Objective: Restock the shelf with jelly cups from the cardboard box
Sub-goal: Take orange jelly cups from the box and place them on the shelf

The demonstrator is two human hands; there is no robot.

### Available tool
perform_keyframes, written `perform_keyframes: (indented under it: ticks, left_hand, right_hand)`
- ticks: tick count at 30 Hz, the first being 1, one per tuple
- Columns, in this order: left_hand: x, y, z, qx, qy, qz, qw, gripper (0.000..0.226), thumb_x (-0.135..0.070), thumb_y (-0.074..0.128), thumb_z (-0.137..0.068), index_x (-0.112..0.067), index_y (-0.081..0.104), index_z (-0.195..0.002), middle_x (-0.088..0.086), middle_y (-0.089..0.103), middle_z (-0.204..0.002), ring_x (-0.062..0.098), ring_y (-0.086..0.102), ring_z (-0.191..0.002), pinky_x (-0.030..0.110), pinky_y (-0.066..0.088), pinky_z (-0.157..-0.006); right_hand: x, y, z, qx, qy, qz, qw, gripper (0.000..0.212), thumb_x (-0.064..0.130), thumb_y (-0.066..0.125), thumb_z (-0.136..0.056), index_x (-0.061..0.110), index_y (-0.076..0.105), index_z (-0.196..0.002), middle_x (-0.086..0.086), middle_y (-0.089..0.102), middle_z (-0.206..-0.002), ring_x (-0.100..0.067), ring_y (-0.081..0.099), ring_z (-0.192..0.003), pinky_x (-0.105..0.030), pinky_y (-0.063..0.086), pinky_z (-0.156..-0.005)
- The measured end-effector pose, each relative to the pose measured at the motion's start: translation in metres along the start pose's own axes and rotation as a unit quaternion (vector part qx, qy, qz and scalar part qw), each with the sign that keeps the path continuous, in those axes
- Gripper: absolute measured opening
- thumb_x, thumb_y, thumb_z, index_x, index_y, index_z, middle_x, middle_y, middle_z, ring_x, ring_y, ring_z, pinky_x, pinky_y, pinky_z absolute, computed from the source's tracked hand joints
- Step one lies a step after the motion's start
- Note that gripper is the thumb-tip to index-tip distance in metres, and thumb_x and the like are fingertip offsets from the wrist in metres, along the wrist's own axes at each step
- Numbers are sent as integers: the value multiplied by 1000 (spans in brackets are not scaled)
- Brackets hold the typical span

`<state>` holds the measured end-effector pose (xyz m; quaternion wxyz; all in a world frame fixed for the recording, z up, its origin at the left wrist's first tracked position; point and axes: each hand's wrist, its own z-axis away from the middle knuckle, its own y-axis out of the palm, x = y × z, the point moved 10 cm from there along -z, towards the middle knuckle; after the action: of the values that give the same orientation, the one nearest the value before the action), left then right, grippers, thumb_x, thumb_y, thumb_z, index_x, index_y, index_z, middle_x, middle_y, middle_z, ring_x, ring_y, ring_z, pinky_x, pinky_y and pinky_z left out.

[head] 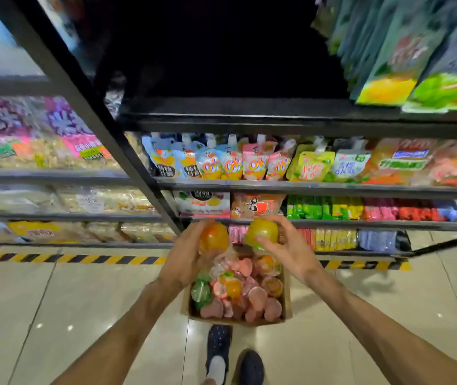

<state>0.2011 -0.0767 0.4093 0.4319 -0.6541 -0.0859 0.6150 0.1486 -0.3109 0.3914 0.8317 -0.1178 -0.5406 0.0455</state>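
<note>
Cardboard forms the open box (287, 298) that is set on the tiled floor (55, 301), and every other place is given from it. Jelly cups (249, 287) in pink, orange and green are heaped inside it, filling it nearly to the rim. Directly above its far left corner, an orange jelly cup (214, 237) is gripped by the left hand (185, 259), with the fingers curled round its far side and the palm pressed against its left face. Above the far right corner, a yellow jelly cup (261, 232) is held by the right hand (291, 251); the thumb is laid across its near face and the fingers are wrapped over its right side. Both held cups are raised clear of the heap and are kept near each other, though apart, with a strip of shelf goods seen between them. Beyond the box, the black metal shelf (305, 187) is stacked in tiers: spouted drink pouches (221, 162) are lined up on an upper tier, and packet sweets (324, 208) in green, yellow and red are ranged lower down, just behind the raised cups. A yellow-and-black striped floor strip (69, 258) is laid along the shelf foot, left and right of the box. On the near side of the box, two dark shoes (219, 345) are planted on the tiles.
</note>
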Motion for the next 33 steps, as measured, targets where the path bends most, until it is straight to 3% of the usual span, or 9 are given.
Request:
perform_keyframes:
  ticks: [2, 4, 10, 14, 17, 20, 25, 28, 33]
  left_hand:
    - [-29, -40, 5, -20, 23, -5, 1000, 60, -60, 63, -92, -35, 43, -143, -9, 53, -135, 15, 55, -118, 32, 45, -89]
    - [-58, -79, 11, -44, 47, -10, 998, 65, -65, 61, -92, -33, 45, -146, -11, 53, -138, 12, 54, -122, 32, 46, -94]
    - [-139, -181, 24, -100, 125, -61, 985, 57, -60, 64, -94, -49, 37, -143, -22, 43, -140, 1, 44, -126, 23, 42, -101]
    - [-191, -242, 27, -141, 176, -79, 971, 61, -60, 66, -93, -39, 44, -146, -17, 47, -141, 1, 45, -127, 24, 41, -104]
    - [-229, -284, 30, -162, 204, -86, 962, 59, -59, 67, -93, -44, 43, -144, -22, 47, -139, 1, 47, -126, 27, 42, -102]
    - [-262, -324, 34, -182, 234, -86, 951, 55, -60, 65, -93, -49, 41, -141, -35, 42, -134, -3, 46, -123, 25, 44, -100]
    - [-304, -378, 31, -227, 265, -65, 935, 59, -68, 59, -92, -41, 44, -143, -19, 48, -140, 6, 48, -129, 35, 48, -101]
    - [-329, -403, 26, -261, 284, -55, 921, 55, -56, 64, -94, -40, 46, -144, -19, 49, -140, 6, 49, -128, 33, 48, -99]
    - [-354, -431, 4, -296, 291, -28, 910, 53, -43, 72, -94, -37, 49, -141, -14, 53, -135, 6, 49, -123, 34, 46, -101]
  right_hand:
    - [51, -5, 11, 6, -31, 12, 999, 47, 46, 85, -82, 51, 58, -121, 6, 72, -115, -13, 72, -105, -39, 59, -95]
    - [100, -11, 24, 12, -72, 19, 997, 45, 36, 84, -86, 48, 58, -121, 5, 72, -116, -13, 71, -105, -29, 57, -92]
    - [234, -23, 56, 42, -165, 70, 983, 50, 36, 81, -90, 40, 55, -132, 5, 68, -126, -11, 70, -105, -34, 58, -97]
    - [309, -34, 70, 23, -225, 81, 971, 51, 29, 83, -88, 31, 57, -132, 1, 70, -118, -22, 71, -104, -41, 59, -94]
    - [363, -40, 85, 24, -264, 84, 961, 51, 28, 81, -90, 29, 56, -134, 2, 68, -119, -16, 71, -106, -33, 59, -92]
    - [410, -51, 96, 21, -298, 108, 948, 50, 40, 80, -90, 39, 56, -134, 7, 67, -122, -9, 69, -106, -31, 57, -95]
    - [475, -70, 107, 7, -347, 112, 931, 48, 50, 79, -88, 47, 57, -131, 8, 68, -125, -13, 69, -110, -37, 55, -99]
    - [509, -79, 114, -8, -375, 107, 921, 45, 40, 77, -92, 41, 57, -133, 8, 69, -123, -10, 69, -110, -28, 55, -94]
    - [544, -90, 105, -54, -393, 74, 915, 53, 37, 79, -91, 33, 55, -138, 6, 67, -125, -9, 69, -110, -28, 57, -93]
